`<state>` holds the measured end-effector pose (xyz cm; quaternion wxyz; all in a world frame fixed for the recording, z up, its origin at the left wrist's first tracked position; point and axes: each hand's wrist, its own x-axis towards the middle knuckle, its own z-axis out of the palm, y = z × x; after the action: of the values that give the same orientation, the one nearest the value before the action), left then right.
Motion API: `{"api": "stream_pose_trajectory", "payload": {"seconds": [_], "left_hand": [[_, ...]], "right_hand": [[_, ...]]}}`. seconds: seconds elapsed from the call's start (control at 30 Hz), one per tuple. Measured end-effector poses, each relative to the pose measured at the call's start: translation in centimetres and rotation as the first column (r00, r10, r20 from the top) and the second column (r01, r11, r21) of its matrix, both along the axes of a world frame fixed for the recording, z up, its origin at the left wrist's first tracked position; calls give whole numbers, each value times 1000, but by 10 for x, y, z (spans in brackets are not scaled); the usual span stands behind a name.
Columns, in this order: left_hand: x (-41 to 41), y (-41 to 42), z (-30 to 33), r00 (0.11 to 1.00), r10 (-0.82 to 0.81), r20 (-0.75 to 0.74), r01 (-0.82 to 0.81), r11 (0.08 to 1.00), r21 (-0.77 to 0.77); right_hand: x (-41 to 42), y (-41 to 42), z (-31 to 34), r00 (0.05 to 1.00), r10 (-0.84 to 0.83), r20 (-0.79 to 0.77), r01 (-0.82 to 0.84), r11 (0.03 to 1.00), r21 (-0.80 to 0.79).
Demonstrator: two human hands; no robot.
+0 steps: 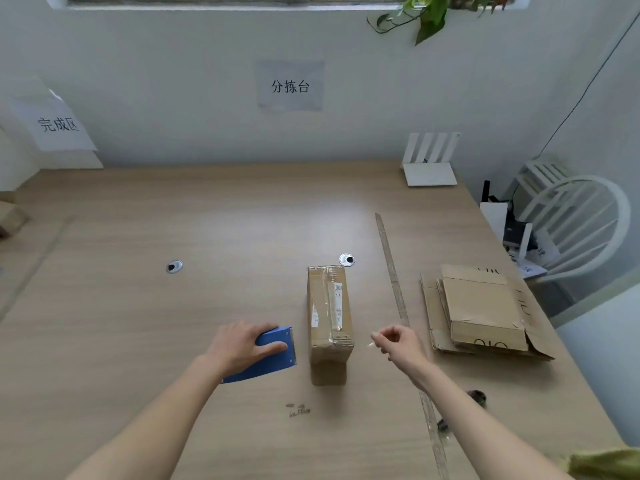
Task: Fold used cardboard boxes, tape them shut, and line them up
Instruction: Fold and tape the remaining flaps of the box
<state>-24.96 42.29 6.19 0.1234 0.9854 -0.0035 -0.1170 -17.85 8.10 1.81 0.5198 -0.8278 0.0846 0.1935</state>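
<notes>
Where the wall meets it, the wooden table (242,220) holds a taped box (329,313).

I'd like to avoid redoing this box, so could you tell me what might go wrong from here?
The right hand seems to pinch a thin strip, perhaps tape, away from the cardboard box; it could curl and stick to itself. The left hand holds the blue tape dispenser beside the box, whose near flap looks untaped and might spring open.

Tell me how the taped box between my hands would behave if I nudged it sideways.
The taped cardboard box looks narrow and stands tall, so it may tip rather than slide. Probably light. Its glossy tape could feel slippery.
</notes>
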Motion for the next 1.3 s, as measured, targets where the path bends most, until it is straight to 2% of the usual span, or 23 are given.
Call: {"api": "stream_pose_trajectory", "payload": {"seconds": [0.4, 0.93, 1.17, 1.23, 1.3], "left_hand": [[8, 7, -34, 992, 88, -91, -87, 996, 14], [21, -1, -61, 983, 132, -128, -138, 990, -42], [23, 0, -66, 982, 123, -140, -133, 989, -64], [25, 0, -65, 985, 108, -138, -116, 992, -51], [26, 0, -64, 985, 92, -145, -97, 995, -28]], "right_hand": [[4, 20, -47, 997, -59, -53, 53, 992, -114], [10, 37, -92, 986, -95, -135, 76, 987, -141], [16, 42, -90, 982, -35, -187, -26, 950, -312], [13, 43, -84, 984, -115, -138, 59, 933, -355], [10, 52, -74, 984, -161, 72, 177, 918, -355]]}}
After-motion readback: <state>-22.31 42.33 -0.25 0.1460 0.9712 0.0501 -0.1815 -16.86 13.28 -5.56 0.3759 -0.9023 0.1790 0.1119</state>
